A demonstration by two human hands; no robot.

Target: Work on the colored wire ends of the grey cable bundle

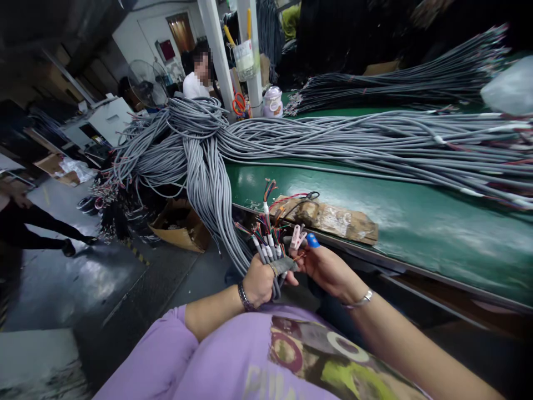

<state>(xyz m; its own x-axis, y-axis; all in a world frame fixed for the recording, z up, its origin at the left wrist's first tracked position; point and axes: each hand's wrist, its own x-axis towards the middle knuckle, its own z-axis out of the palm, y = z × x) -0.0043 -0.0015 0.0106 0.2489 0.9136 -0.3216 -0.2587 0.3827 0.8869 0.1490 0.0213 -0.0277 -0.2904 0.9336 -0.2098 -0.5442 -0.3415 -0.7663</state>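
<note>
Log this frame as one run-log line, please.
left hand: grips cable bundle | right hand: at stripped wire ends, blue fingertip cap | green table: grey cable pile

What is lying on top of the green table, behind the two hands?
On the green table lie long bundles of grey cables and a brown cardboard piece near its edge. The cables cover much of the surface, so whatever lies beneath them is hidden.

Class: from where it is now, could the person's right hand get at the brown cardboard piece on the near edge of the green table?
Probably yes: the right hand hovers just short of the cardboard piece, with only open space between, though its fingers are busy at the cable ends.
</note>
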